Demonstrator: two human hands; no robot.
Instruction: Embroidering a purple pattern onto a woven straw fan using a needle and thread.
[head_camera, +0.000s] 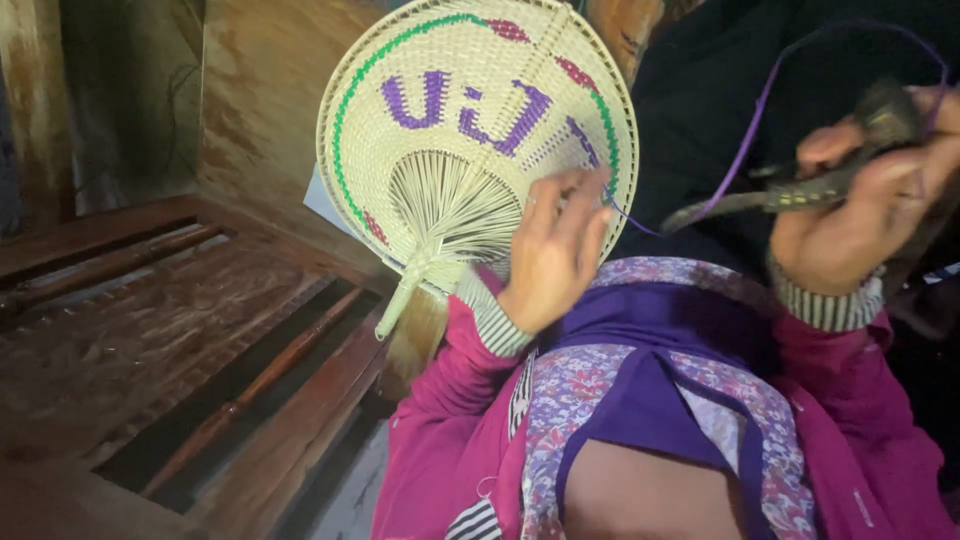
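A round woven hand fan (470, 130), pale straw with green, purple and red patterns and a short handle, stands upright at centre top. My left hand (552, 250) presses its fingers on the fan's lower right edge. A purple strand (740, 140) runs from that edge up and over to my right hand (850, 215). My right hand is closed on a dark, thin tool (800, 195) with yellowish marks, and the strand loops around above it. Both sleeves are magenta with striped cuffs.
A worn wooden bench or bed frame with slats (200, 350) lies to the left. A rough wooden wall (260, 100) stands behind the fan. Patterned purple cloth (650, 380) covers my lap. Dark fabric (720, 80) fills the upper right.
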